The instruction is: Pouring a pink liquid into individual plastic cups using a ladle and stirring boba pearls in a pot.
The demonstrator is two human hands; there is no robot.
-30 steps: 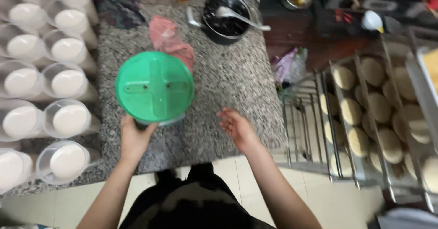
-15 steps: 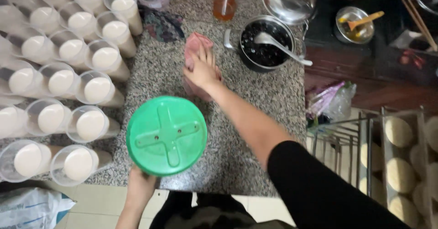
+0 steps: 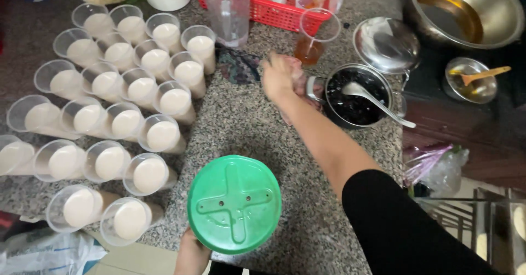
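Observation:
My left hand (image 3: 190,255) holds a round green plastic container (image 3: 234,204) from below at the near edge of the speckled stone counter (image 3: 246,127); its flat green face with a raised cross points up at me. My right hand (image 3: 278,75) is stretched across the counter, fingers closed on a pink cloth (image 3: 299,82) right beside a small metal pot of dark jelly (image 3: 353,102) with a spoon (image 3: 378,102) in it.
Several clear plastic cups of white liquid (image 3: 139,91) crowd the counter's left half. Behind the hand are a dark patterned cloth (image 3: 236,67), a cup of amber liquid (image 3: 316,36), a clear jug (image 3: 227,4), a red basket (image 3: 274,12), a metal lid (image 3: 386,44) and a large metal bowl (image 3: 466,12).
My right hand went from the counter's near edge out to the pink cloth and has closed on it by the pot. The green container stays in my left hand.

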